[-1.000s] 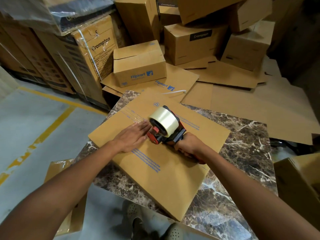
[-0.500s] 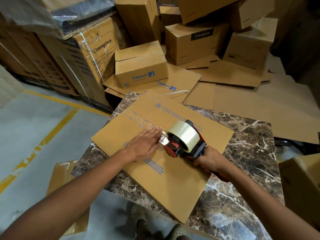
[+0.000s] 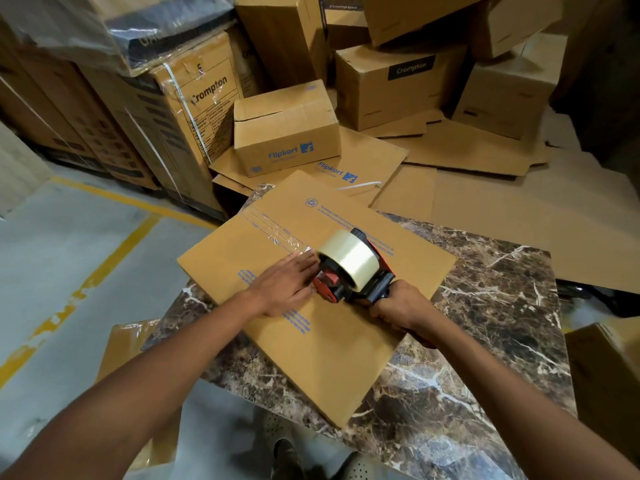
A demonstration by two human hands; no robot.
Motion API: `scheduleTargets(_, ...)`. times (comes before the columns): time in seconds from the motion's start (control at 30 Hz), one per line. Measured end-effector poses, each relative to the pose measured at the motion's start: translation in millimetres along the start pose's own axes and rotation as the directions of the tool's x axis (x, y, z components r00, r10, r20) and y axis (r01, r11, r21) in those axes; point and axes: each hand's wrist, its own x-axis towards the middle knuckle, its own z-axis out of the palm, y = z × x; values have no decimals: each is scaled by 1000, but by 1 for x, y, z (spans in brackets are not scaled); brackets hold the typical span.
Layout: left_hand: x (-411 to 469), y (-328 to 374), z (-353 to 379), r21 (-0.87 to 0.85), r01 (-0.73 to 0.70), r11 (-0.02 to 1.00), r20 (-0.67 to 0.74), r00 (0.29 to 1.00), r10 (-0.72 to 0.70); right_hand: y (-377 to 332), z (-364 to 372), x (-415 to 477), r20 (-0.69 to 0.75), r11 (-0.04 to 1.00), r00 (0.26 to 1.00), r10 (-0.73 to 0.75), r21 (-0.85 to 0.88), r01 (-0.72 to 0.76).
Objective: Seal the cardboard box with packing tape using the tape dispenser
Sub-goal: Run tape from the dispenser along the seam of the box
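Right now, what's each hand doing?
Left hand: open, fingers flat on the cardboard box.
Right hand: closed around the tape dispenser handle.

I find the taping line shut off at the nose of the tape dispenser (image 3: 349, 271) — the left hand (image 3: 287, 289) lies flat just beside it. Near of that, the cardboard box (image 3: 329, 351) face is open, and bare marble table (image 3: 491, 306) runs rightward. Past the far edge, a Flipkart carton (image 3: 287, 133) and stacked Crompton cartons (image 3: 398, 95) wall the way.

Flat brown cardboard box (image 3: 346, 341) on marble – red-black tape dispenser (image 3: 353, 271) atop
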Motion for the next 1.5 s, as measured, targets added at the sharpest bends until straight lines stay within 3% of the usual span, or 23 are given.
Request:
scheduleTargets(0.53,-1,-6,4,56,74,996,36,996,-76,49,-18,-37,47,977,996,-71,202,60)
scheduleTargets(0.77,-3,34,19,-15,135,991,-12,991,-135,57,-9,-32,49,963,998,-46,266,31)
scheduleTargets(0.97,-5,17,17,-26,101,995,-6,995,-101,47,-6,-31,64,965,991,-114,244,95)
scheduleTargets(1.17,3,-13,2,-51,81,995,6,997,-81,29,4,-8,15,974,996,-84,212,79)
scheduleTargets(1.3,10,-14,-3,-35,140,990,5,990,-140,14,0,-1,-14,979,997,-77,188,78)
scheduleTargets(1.5,13,10,10,8,190,982,-4,982,-190,12,-6,1,58,978,994,-92,192,79)
